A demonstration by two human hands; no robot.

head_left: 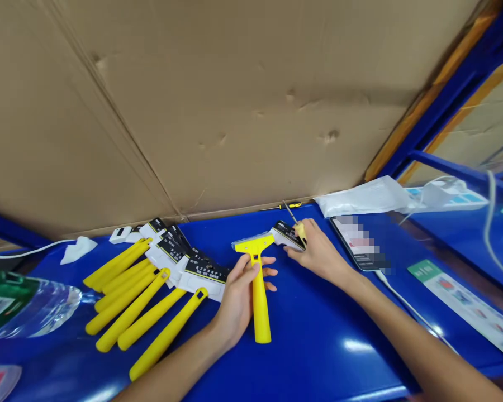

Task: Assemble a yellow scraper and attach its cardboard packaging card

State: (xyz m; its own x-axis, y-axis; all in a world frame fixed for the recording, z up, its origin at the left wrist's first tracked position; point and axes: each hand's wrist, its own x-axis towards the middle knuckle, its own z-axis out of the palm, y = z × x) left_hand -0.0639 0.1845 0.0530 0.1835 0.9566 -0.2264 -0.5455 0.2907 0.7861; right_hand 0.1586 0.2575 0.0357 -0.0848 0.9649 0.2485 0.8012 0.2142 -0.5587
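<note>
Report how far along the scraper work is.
Looks done: a row of yellow-handled scrapers with printed cards over their heads lies at left. In hand: the left hand holds one bare scraper; the right hand holds a small screwdriver and touches a card. No other bare scrapers show.

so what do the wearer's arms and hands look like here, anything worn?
Both forearms are bare as far as the frame shows: no sleeves, gloves, watch or bands visible. The left hand and the right hand are bare too, with no rings that can be made out. Nails look short and unpainted.
</note>
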